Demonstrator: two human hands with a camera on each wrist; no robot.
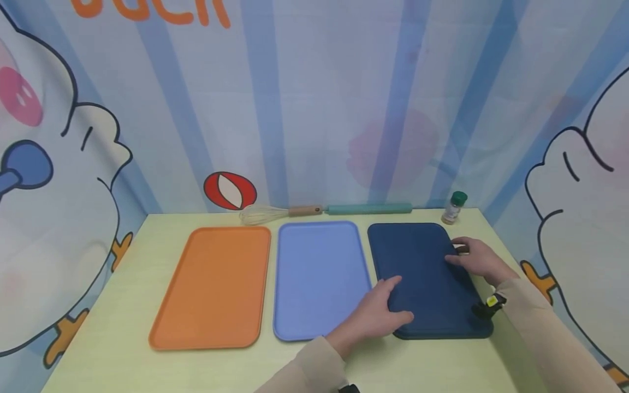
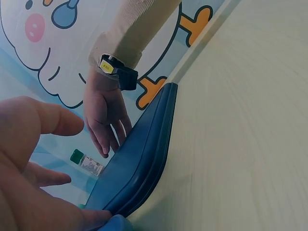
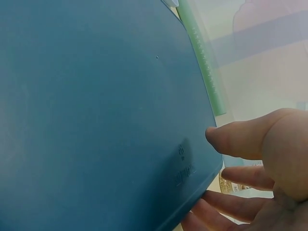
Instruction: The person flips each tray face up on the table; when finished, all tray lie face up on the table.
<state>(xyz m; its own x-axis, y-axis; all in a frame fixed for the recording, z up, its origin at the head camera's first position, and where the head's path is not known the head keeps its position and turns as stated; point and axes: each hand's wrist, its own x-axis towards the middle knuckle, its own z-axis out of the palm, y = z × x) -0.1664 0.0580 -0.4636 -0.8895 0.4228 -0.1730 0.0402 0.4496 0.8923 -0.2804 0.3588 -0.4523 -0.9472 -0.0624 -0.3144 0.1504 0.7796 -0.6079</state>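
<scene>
Our left hand, fingers spread and released, is at the left edge of the navy tray; our right hand, also released, is at its right edge. Left of this tray lie the periwinkle tray, then the orange tray. Setting out looks nearly done to us, perhaps with straightening left. Behind the navy tray: green-capped jar, rolling pin and, farther left, whisk.

Under soft light, a diffuse shadow darkens the navy tray.
</scene>
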